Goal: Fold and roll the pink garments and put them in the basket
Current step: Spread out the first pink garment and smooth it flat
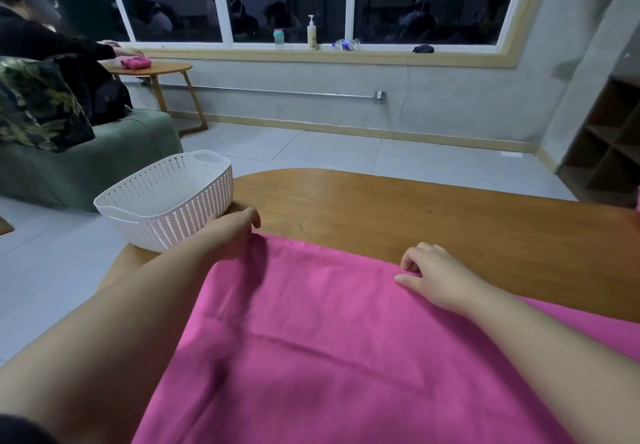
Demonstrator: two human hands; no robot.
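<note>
A pink garment (329,346) lies spread flat over the near part of the wooden table (433,215) and fills the lower view. My left hand (232,232) grips its far left corner, fingers curled round the cloth. My right hand (433,274) pinches the far edge further right, fingers bent onto the fabric. A white perforated basket (166,201) stands on the table's left end, just beyond my left hand, with nothing visible inside.
A green sofa (86,163) with a leafy cushion stands at the left. Another person sits there, handling a pink bundle (136,62) on a small round table. Bottles line the window sill. A wooden shelf unit (609,139) stands at the right. A pink scrap shows at the table's right edge.
</note>
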